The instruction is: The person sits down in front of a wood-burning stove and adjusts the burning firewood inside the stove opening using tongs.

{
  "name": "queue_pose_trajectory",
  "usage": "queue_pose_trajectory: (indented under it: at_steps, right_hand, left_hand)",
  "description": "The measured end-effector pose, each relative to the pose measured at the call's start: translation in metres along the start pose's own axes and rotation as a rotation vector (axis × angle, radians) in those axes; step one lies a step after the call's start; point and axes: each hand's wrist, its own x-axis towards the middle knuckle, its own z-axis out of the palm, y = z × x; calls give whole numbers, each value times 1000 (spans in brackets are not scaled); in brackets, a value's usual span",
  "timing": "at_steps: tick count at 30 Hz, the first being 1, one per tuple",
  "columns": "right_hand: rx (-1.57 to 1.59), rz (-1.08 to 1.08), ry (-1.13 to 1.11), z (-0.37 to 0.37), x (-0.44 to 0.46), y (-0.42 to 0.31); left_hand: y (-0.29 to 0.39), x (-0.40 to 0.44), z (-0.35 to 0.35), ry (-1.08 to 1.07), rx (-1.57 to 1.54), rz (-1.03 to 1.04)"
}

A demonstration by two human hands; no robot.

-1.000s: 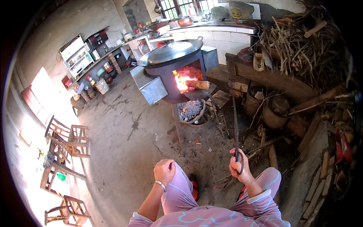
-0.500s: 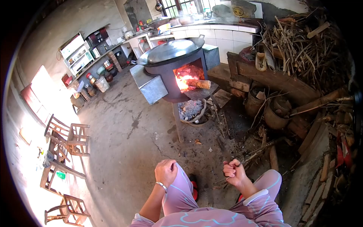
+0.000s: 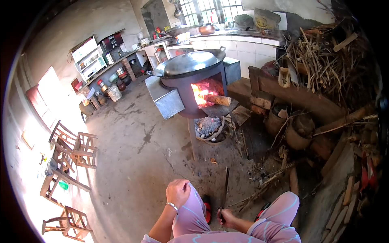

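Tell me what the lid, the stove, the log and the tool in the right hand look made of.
Lid: metal, smooth and shiny, with bright reflections.
Stove: probably sheet metal, dull dark grey, thin-edged at the opening.
Log: wood, brown and unpolished.
Tool: perhaps iron, dark and slim; its finish is unclear.

There is one dark rod (image 3: 225,186), one round stove (image 3: 183,91), one bracelet (image 3: 172,207), two shoes (image 3: 208,211)

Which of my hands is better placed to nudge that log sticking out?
Probably the right: your right hand grips a dark rod-like tool pointing forward, which may help reach the log. Your left hand rests on the left knee, with no tool visible.
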Motion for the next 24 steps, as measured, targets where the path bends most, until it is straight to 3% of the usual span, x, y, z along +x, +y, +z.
queue_pose_trajectory:
  at_steps: [24]
  right_hand:
    - [-15,-28,68,14,0,-5]
  left_hand:
    - [2,3,2,10,-5,53]
